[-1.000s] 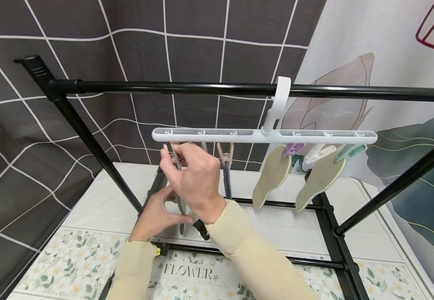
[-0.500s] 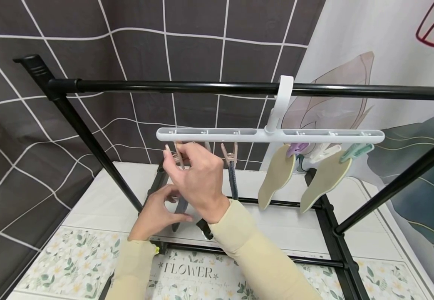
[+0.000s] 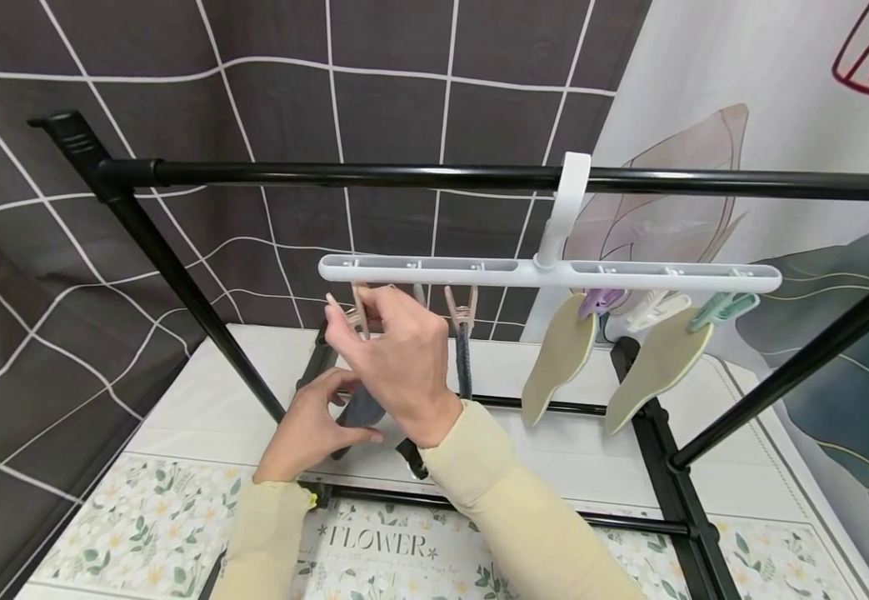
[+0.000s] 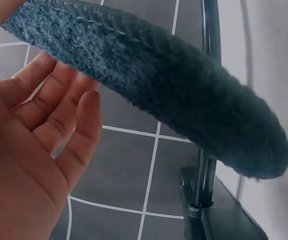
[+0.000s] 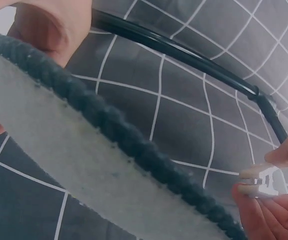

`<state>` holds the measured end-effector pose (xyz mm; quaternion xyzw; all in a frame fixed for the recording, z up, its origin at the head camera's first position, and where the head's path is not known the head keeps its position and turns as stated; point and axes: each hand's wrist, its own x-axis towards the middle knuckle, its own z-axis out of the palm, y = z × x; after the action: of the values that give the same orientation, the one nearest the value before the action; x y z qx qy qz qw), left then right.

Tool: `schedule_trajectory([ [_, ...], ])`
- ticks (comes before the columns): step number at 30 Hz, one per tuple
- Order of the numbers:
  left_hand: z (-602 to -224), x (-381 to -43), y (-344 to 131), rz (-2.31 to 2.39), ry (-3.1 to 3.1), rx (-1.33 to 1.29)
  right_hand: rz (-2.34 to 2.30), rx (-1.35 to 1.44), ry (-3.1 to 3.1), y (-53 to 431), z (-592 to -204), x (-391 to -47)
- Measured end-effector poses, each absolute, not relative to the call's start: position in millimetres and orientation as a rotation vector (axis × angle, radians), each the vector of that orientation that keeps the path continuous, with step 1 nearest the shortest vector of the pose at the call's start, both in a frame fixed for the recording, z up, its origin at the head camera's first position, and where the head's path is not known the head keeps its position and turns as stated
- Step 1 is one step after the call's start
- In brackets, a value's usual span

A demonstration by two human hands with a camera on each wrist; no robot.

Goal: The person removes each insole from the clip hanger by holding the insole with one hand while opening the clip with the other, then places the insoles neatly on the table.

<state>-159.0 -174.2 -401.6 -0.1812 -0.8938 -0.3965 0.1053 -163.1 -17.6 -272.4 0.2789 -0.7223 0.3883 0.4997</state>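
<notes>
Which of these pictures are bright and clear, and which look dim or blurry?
Head view: bright, mostly sharp, a glossy streak along the black bar; left wrist view: dimmer, the insole darkening toward its rounded end; right wrist view: hazy, the insole soft, the pale clothespin washed out.

A dark curtain (image 3: 389, 117) with white grid lines hangs beyond the far edge of a flower-printed tabletop (image 3: 202, 400).

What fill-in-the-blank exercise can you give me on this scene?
The white hanger hangs from a ____ rail.
The hand pinching a clip is the ____ one.
One pale insole hangs from a teal clip, the other from a ____ clip.
The large printed word reads ____.
Missing words: black; right; purple; FLOWER.
</notes>
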Motion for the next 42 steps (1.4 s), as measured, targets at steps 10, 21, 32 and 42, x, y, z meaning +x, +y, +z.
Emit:
schedule_trajectory([
  [10,-399.2,-157.7,-174.4,-1.176,-2.624,-0.529,0.955,0.669,-1.739,-18.3,-274.3,-163.7],
  [21,-398.9,-157.4,-174.4,-1.125,-2.656,-0.547,1.047,0.679,-1.750,-16.3,-273.4,-161.0],
  [32,-397.6,-156.3,-174.9,-1.073,-2.678,-0.590,1.158,0.730,-1.740,-12.0,-272.3,-163.1],
  [42,-392.4,-151.9,-177.9,-1.007,-2.678,-0.609,1.228,0.770,-1.758,-6.7,-269.1,-164.7],
])
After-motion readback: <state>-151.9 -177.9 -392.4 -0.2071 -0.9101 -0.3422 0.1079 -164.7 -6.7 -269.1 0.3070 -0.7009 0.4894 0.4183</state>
